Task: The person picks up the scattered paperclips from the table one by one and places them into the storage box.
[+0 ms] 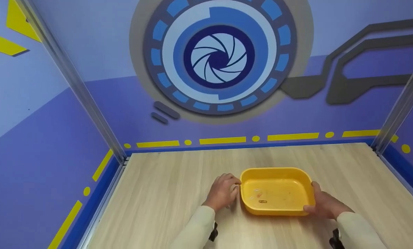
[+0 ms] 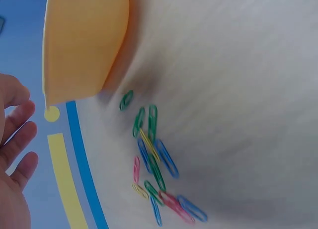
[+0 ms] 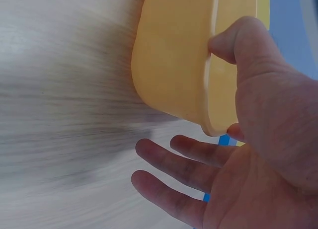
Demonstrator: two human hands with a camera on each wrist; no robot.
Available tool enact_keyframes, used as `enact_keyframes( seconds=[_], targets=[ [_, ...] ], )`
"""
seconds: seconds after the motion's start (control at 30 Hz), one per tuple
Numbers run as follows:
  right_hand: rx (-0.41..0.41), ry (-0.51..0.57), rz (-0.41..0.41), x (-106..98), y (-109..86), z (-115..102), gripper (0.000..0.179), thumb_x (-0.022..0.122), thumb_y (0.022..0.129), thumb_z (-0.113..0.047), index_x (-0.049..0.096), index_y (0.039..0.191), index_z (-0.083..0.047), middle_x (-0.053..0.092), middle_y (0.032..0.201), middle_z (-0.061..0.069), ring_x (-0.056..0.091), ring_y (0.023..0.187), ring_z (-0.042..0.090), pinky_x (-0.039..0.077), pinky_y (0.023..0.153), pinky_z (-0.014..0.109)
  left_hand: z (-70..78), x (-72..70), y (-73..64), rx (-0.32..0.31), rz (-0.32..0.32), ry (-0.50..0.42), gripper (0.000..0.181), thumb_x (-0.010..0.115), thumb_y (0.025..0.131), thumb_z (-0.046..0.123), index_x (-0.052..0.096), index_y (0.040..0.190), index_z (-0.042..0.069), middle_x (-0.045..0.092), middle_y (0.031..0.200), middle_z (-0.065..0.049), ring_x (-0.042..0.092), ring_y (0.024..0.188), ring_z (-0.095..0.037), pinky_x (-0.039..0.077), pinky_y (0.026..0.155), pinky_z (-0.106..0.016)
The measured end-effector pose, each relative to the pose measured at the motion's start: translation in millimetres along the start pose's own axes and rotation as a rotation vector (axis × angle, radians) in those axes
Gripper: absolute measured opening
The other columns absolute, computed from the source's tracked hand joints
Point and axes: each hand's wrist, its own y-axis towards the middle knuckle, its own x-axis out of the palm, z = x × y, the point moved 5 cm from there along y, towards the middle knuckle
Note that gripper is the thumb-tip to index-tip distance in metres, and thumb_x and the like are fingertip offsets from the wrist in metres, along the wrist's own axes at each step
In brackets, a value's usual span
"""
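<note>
A yellow plastic bin sits low over the wooden table in the head view. My right hand grips its right end, the thumb hooked over the rim while three other fingers spread loosely beneath. At the opposite end is my left hand, its fingertips right at the rim and its fingers loosely bent. Several coloured paper clips, green, blue, yellow and pink, lie loosely grouped on the table beside the bin in the left wrist view. Small pale and reddish bits and a dark oblong mark show on the bin's floor.
The wooden table ends at a printed blue-purple back wall. A left side panel meets it at a metal post, and another metal post stands at the back right corner.
</note>
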Motion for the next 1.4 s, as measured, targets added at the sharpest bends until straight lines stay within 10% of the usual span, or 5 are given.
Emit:
enact_keyframes(
  seconds=[1.4],
  targets=[
    [-0.01,-0.007,0.028,0.2,-8.6,-5.4,0.108,0.07,0.075,-0.043,-0.004,0.14,0.003,0.044,0.125,0.025,0.048,0.1,0.031,0.028,0.099,0.06,-61.8,-20.1,-41.5,-0.121,-0.049,-0.051,0.015,0.062,0.084,0.021,0.065,0.098,0.025,0.058,0.097,0.015,0.053,0.094,-0.005,0.046,0.085,-0.032]
  ],
)
